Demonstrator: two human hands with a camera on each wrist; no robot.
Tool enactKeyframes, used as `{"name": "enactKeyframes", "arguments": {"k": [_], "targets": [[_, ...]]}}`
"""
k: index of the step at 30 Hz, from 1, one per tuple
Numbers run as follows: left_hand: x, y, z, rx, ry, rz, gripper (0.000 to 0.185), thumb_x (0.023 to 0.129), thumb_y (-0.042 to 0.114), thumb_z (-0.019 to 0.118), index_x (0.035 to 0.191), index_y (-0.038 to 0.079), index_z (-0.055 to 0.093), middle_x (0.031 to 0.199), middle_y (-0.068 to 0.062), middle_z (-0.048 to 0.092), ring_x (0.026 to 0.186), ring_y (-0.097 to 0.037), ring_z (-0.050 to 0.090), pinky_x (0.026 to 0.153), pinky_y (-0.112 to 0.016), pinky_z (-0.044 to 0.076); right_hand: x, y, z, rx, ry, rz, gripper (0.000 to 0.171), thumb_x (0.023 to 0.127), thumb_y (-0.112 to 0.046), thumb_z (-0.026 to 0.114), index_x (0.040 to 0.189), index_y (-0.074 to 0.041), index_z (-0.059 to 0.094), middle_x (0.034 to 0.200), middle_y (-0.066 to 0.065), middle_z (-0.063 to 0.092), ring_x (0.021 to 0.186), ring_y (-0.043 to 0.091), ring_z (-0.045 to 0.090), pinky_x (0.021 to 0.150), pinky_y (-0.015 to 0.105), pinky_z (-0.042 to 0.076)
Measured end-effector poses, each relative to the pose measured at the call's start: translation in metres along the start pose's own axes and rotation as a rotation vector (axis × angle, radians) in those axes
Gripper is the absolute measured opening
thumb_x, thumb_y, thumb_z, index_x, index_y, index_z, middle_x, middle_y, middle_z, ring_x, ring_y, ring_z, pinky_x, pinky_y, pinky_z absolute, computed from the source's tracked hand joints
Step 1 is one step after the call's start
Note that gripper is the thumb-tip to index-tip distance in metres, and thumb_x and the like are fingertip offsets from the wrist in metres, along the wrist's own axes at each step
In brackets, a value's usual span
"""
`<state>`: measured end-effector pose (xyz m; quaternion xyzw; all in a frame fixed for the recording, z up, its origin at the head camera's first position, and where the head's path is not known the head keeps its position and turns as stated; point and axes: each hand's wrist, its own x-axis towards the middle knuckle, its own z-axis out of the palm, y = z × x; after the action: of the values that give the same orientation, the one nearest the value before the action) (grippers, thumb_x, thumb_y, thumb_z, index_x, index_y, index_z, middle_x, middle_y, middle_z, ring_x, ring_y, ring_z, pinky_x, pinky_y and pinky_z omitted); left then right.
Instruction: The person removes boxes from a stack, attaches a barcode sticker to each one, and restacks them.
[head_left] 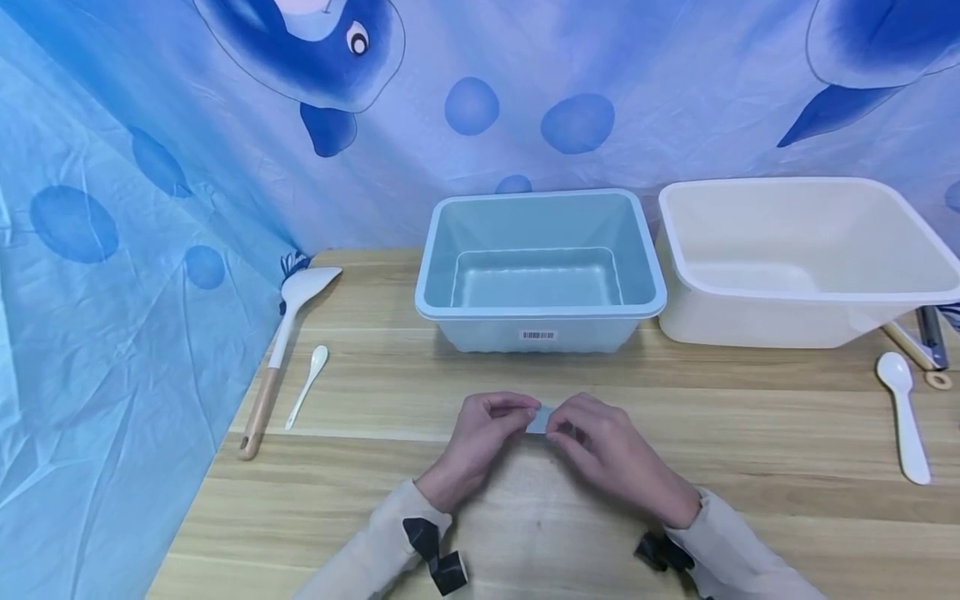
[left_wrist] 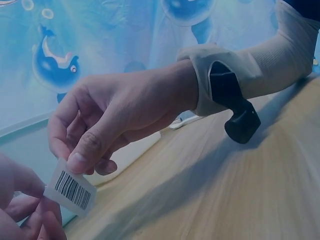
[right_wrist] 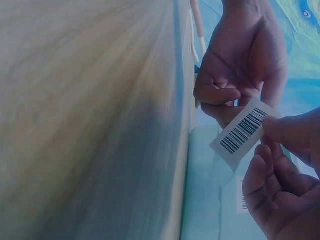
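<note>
Barcode label point(right_wrist: 243, 131), held above the wooden surface point(head_left: 675, 433) just in front of the blue tub point(head_left: 540, 321). Left hand point(head_left: 480, 433) pinches one end between thumb and fingers; right hand point(head_left: 600, 446) pinches the other, so each grip is closed on the label. The label appears free of any backing or object and is not yet applied anywhere; the tub already bears another barcode sticker point(head_left: 537, 335). A cream tub point(head_left: 795, 317) stands beside it, spoons point(head_left: 903, 417) toward the edges.
</note>
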<state>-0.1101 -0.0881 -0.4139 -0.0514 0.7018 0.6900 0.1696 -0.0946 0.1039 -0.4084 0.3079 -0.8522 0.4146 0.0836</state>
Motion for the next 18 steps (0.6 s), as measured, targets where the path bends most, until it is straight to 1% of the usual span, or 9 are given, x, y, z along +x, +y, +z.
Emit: {"name": "enactKeyframes", "arguments": {"k": [2, 9, 14, 18], "targets": [[0.001, 0.000, -0.001, 0.012, 0.012, -0.003, 0.022, 0.082, 0.009, 0.071, 0.101, -0.002, 0.072, 0.101, -0.019, 0.072, 0.073, -0.011, 0.063, 0.067, -0.022, 0.050, 0.000, -0.001, -0.001, 0.008, -0.008, 0.007, 0.012, 0.083, -0.007, 0.073, 0.087, -0.017, 0.067, 0.089, -0.011, 0.064, 0.078, -0.001, 0.055, 0.065, 0.017, 0.051], [0.005, -0.003, -0.010, 0.047, 0.063, 0.005, 0.021, 0.082, 0.010, 0.071, 0.100, 0.000, 0.073, 0.099, -0.011, 0.074, 0.083, -0.009, 0.067, 0.073, -0.023, 0.051, 0.000, -0.002, -0.004, 0.049, -0.033, 0.028, 0.012, 0.082, -0.008, 0.074, 0.088, -0.016, 0.068, 0.090, -0.010, 0.065, 0.077, -0.001, 0.056, 0.064, 0.019, 0.052], [0.007, -0.007, -0.016, 0.051, 0.090, 0.025, 0.020, 0.081, 0.007, 0.070, 0.100, -0.001, 0.072, 0.099, -0.011, 0.074, 0.083, -0.009, 0.067, 0.075, -0.023, 0.052, 0.000, -0.003, -0.006, 0.082, -0.025, 0.016, 0.015, 0.081, -0.007, 0.075, 0.087, -0.017, 0.067, 0.088, -0.010, 0.066, 0.074, -0.001, 0.056, 0.061, 0.019, 0.052], [0.009, -0.009, -0.021, 0.074, 0.101, 0.034, 0.020, 0.081, 0.006, 0.070, 0.099, -0.002, 0.072, 0.096, -0.012, 0.074, 0.082, -0.009, 0.067, 0.075, -0.022, 0.052, 0.001, -0.003, -0.008, 0.113, -0.015, -0.006, 0.016, 0.080, -0.004, 0.075, 0.087, -0.016, 0.068, 0.085, -0.009, 0.067, 0.071, -0.001, 0.056, 0.060, 0.018, 0.051]]}}
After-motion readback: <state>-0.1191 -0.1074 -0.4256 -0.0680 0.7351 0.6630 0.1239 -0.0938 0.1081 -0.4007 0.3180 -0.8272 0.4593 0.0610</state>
